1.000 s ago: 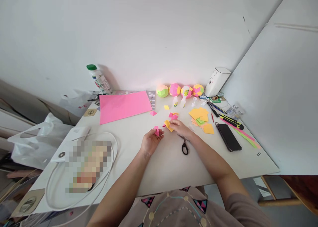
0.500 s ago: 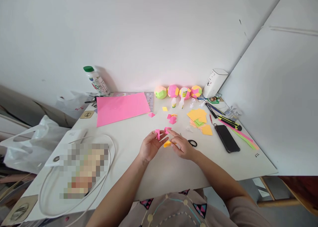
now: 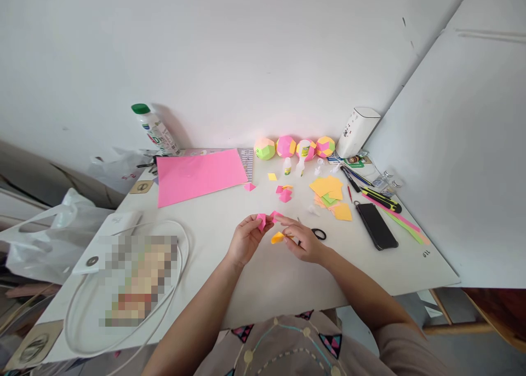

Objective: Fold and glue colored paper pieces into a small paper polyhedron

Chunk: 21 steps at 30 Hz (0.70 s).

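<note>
Over the middle of the table, my left hand (image 3: pixel 245 241) pinches a small pink folded paper piece (image 3: pixel 262 221) between thumb and fingers. A second pink piece (image 3: pixel 276 216) lies between the fingertips of both hands; which hand bears it is unclear. My right hand (image 3: pixel 302 240) is closed on an orange paper piece (image 3: pixel 278 238), with its index finger reaching to the second pink piece. Black-handled scissors (image 3: pixel 319 234) lie partly behind my right hand. Beyond the hands are pink folded pieces (image 3: pixel 285 195) and a single pink piece (image 3: pixel 249 187).
Several paper balls (image 3: pixel 286 147) line the wall behind glue bottles (image 3: pixel 287 166). Orange and green paper squares (image 3: pixel 329 188) lie right, near a black phone (image 3: pixel 377 225) and a cutter (image 3: pixel 382 199). Left are a pink sheet (image 3: pixel 201 176), a white cable (image 3: pixel 189 244) and a green-capped bottle (image 3: pixel 158 132).
My left fingers have drawn closer together, and the pink piece in them has turned to show a broader face. My right hand stays nearly in place. The view has shifted slightly.
</note>
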Available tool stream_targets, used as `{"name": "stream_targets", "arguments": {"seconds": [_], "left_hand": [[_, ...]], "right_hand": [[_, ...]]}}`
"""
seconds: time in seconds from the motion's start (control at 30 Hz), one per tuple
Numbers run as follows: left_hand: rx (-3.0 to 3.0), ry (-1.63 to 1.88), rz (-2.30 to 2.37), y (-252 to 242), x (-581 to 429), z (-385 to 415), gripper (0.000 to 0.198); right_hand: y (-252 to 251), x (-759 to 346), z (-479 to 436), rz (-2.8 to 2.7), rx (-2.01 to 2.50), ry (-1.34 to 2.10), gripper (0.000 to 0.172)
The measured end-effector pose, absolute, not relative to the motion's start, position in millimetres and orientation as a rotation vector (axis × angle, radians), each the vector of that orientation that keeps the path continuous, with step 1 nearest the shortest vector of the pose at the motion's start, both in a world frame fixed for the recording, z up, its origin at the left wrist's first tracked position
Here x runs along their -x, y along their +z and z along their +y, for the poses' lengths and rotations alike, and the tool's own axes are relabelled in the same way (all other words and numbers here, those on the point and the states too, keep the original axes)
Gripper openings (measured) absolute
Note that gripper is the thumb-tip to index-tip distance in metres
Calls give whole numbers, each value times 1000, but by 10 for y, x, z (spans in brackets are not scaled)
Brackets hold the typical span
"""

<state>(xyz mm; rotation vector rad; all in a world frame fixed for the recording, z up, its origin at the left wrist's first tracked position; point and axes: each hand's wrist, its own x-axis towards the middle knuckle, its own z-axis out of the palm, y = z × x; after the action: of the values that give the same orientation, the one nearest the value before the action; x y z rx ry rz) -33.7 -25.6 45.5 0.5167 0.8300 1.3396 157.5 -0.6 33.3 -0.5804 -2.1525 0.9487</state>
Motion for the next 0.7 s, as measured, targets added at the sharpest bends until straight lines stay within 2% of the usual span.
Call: {"name": "stream_targets", "arguments": {"seconds": [0.3, 0.47, 0.7], "left_hand": [[-744, 1233, 1071, 468, 355, -295, 15], [-791, 1125, 1101, 463, 357, -305, 17], [-801, 1143, 1047, 440, 362, -296, 16]], "right_hand": [[544, -1672, 66, -1820, 695, 1486, 25], [539, -1677, 71, -1844, 708, 1585, 27], [430, -1665, 94, -1762, 761, 1660, 28]]}}
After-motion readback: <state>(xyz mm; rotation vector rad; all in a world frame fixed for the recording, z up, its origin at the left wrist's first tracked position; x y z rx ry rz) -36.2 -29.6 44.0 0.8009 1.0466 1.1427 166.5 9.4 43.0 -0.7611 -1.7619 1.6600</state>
